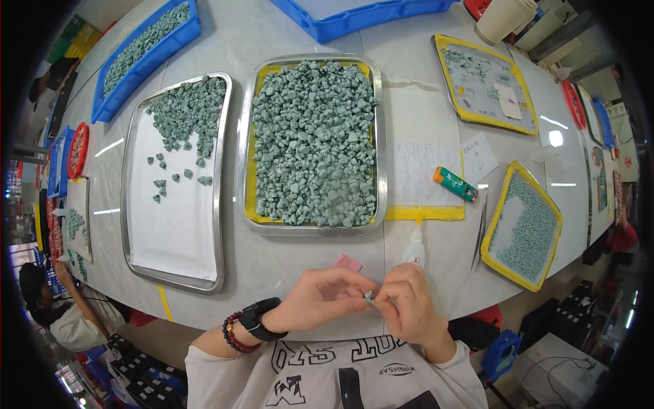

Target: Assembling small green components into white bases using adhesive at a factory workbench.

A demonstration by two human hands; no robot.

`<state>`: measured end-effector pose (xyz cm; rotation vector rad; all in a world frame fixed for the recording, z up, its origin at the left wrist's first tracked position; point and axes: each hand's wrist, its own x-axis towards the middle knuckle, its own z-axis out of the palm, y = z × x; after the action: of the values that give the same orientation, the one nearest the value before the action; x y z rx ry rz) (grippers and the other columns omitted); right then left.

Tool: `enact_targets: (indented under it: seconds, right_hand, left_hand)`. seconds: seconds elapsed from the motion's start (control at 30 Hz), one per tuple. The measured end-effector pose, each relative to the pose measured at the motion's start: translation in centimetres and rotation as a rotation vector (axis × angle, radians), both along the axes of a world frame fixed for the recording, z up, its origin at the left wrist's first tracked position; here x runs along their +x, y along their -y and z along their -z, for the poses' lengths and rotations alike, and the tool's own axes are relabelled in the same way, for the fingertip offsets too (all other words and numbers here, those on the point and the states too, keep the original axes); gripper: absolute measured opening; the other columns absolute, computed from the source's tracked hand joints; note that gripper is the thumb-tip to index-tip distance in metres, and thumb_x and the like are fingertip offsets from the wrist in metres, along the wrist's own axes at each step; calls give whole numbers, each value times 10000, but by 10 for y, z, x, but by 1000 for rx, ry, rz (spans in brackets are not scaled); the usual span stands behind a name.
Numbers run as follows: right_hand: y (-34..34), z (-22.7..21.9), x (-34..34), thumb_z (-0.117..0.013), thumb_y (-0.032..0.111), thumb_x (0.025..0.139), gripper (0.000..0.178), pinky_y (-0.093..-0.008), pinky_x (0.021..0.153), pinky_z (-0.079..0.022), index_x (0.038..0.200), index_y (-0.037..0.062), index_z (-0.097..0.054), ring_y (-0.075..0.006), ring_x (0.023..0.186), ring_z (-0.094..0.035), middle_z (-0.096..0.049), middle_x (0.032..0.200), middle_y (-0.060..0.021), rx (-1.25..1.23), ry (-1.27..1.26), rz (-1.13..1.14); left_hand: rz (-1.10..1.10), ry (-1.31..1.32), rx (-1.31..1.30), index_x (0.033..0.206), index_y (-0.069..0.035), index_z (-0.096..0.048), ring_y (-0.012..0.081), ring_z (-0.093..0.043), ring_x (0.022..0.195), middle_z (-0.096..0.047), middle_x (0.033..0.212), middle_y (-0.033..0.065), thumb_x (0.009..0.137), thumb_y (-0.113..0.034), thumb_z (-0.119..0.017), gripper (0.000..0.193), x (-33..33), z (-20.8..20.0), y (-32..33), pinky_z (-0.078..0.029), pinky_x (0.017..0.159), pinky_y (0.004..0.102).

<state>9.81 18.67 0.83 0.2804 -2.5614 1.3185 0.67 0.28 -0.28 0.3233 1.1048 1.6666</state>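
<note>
My left hand (317,298) pinches a small grey-green piece (368,296) between thumb and fingertips, close to my body over the table's near edge. The fingers of my right hand (412,307) are pressed together at the same piece from the other side. Too small to make out is whether the right fingertips hold anything else. Just beyond the right hand stands a white squeeze bottle (415,247) with a thin tip, partly hidden by that hand. A pink scrap (349,262) lies beyond the left hand.
Ahead, a metal tray (310,230) is full of grey-green pieces; another tray (174,252) at left is partly filled. Tweezers (481,228), a green-orange tube (455,185) and yellow-edged trays (523,271) (501,126) lie at right. Blue bins (194,27) stand farther back. A person (75,313) sits at far left.
</note>
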Motion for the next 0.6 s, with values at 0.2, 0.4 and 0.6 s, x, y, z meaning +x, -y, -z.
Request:
enact_targets:
  seconds: [0.2,0.4,0.6]
  right_hand:
    - [3,-1,-1,-619,40,761,143,-397,751,-412,855,57,-513,-289,803,-495,-493,885,-99,44,-4,17]
    - [5,-3,-1,-650,41,725,174,-393,736,-404,843,68,-525,-284,794,-495,-499,866,-81,126,11,52]
    - [8,-7,-1,-709,29,665,215,-368,696,-409,815,74,-560,-268,755,-498,-501,806,-61,172,-47,124]
  left_hand:
    - [-15,-43,-42,1116,64,-579,165,-631,938,-636,1059,138,846,107,-579,274,1,-2,1,-541,852,305]
    - [-32,-65,-65,1060,57,-621,165,-622,957,-641,1060,131,833,114,-589,237,2,-4,0,-535,851,300]
    - [-89,-159,-13,1042,44,-637,161,-618,973,-651,1053,123,820,108,-604,233,4,3,0,-520,851,294]
